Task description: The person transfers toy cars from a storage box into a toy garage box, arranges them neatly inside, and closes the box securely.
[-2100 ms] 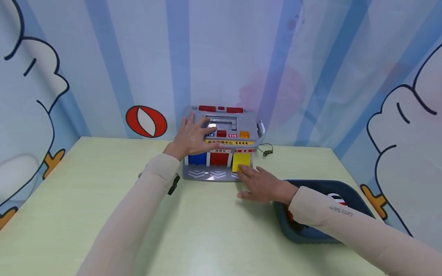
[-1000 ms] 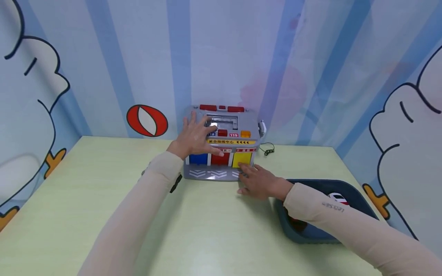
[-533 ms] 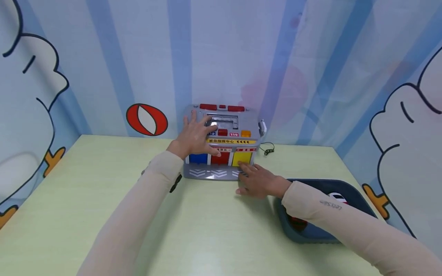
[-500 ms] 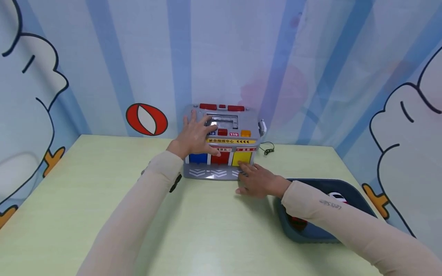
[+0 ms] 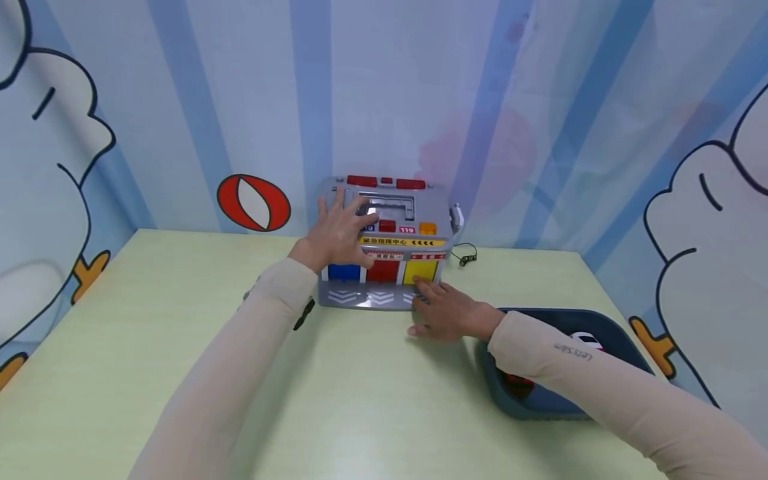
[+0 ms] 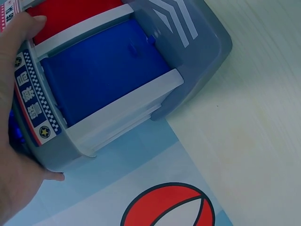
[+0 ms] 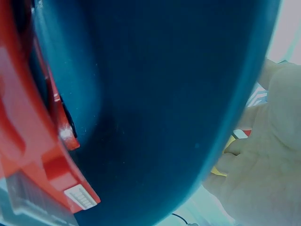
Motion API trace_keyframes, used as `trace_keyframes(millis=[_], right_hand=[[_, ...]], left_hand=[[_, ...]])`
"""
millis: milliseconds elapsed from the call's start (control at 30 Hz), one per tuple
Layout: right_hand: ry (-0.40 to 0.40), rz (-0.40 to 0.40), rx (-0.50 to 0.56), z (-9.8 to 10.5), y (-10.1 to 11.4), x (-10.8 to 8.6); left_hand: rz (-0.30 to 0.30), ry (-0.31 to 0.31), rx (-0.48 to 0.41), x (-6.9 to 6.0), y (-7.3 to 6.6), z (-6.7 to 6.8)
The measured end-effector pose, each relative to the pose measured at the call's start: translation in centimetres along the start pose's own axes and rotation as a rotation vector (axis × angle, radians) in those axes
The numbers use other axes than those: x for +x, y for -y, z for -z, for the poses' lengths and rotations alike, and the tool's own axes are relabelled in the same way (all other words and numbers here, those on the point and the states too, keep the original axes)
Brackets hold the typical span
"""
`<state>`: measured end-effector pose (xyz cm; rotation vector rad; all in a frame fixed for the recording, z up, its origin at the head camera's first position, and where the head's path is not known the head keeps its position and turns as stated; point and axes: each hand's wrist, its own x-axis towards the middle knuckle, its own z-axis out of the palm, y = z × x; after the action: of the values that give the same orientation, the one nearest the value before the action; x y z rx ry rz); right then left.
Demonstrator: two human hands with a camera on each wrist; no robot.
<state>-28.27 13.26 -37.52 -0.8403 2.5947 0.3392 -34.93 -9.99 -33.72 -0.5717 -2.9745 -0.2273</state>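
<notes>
A grey toy rescue station (image 5: pixel 429 210) with blue, red and yellow doors stands at the back of the table in the head view. My left hand (image 5: pixel 337 235) rests spread over its roof at the left, thumb reaching down in front near the red door (image 5: pixel 383 271). In the left wrist view, the blue door (image 6: pixel 103 70) lies beside that thumb. My right hand (image 5: pixel 447 312) touches the lower part of the yellow door (image 5: pixel 420 270) with its fingertips, thumb held apart. The yellow door looks flush with its frame. Part of the roof is hidden by my left hand.
To the right, under my forearm, sits a dark blue bin (image 5: pixel 501 393) holding toy vehicles, among them a red one (image 7: pixel 28 122). A thin dark cord (image 5: pixel 467 259) lies right of the station. A printed curtain (image 5: pixel 384 87) hangs behind the table.
The yellow door's lower edge has swung inward and up, from jutting out to flush, with my right fingers following it. My left hand stays on the roof, its thumb shifting slightly.
</notes>
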Motion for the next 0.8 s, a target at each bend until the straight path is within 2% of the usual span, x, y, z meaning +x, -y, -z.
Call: trace_keyframes(millis=[433, 800], right_hand=[[0.014, -0.025, 0.012, -0.05, 0.09, 0.19], [-0.009, -0.011, 0.023, -0.11, 0.17, 0.07]], left_hand=[[-0.012, 0.005, 0.023, 0.02, 0.0, 0.21], [-0.017, -0.006, 0.039, 0.01, 0.27, 0.12]])
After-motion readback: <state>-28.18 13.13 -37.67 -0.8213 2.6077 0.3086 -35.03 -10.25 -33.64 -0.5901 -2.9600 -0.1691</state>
